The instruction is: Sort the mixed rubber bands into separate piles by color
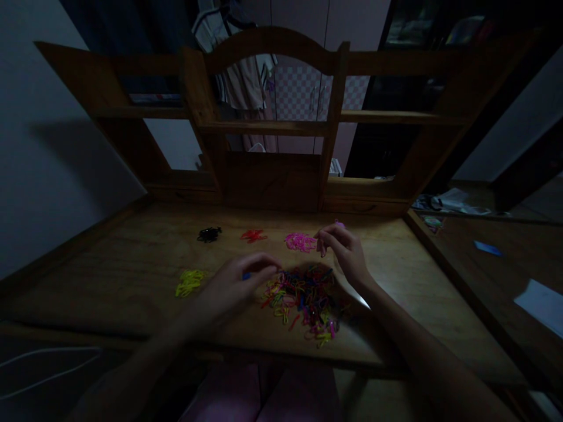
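A mixed heap of small coloured bands (305,296) lies on the wooden desk (132,264) in front of me. My left hand (235,287) hovers at the heap's left edge, fingers curled, with a small blue piece (247,275) pinched at the fingertips. My right hand (345,249) is raised behind the heap, fingers bent loosely beside the pink pile (300,241), and a bit of pink shows above it. Sorted piles sit further back: black (209,234), red (253,236), and yellow (189,282) at the left.
A wooden shelf unit (272,123) rises at the desk's back edge. To the right, a second surface holds a blue scrap (488,248) and white paper (542,305). White cables (44,366) run at the lower left. The room is dim.
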The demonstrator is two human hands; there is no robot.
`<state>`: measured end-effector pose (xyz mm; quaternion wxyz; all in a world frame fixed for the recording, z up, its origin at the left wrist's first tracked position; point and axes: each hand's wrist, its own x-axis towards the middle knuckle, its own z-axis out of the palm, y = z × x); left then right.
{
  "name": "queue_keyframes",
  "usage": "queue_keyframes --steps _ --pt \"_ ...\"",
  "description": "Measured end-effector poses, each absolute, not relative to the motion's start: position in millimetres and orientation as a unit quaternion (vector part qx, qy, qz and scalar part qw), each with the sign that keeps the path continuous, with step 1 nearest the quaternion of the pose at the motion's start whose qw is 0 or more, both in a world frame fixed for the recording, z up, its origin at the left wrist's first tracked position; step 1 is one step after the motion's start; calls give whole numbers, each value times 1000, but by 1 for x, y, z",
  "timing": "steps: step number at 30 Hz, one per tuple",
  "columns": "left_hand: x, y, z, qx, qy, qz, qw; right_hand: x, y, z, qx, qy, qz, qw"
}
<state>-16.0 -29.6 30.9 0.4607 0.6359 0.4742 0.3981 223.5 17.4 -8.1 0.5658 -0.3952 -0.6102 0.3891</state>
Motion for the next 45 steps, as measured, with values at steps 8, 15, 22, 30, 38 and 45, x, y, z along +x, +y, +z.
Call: queue_keyframes --steps 8,15,22,30,38,45 --pt "-29 -73 -34 718 579 266 280 219 17 -12 -399 -618 395 551" --pt "-15 -82 -33 714 572 283 288 219 16 -11 -407 -617 384 553" --pt "-1 -101 -30 732 526 283 328 220 16 -11 -398 -617 387 558" --pt "24 -117 -43 753 561 224 261 220 16 -11 -392 -613 396 560" --pt "21 -121 -59 812 517 211 167 220 17 -11 -400 -615 391 556" --pt "-25 -54 3 755 586 261 136 219 16 -9 -393 -620 386 560"
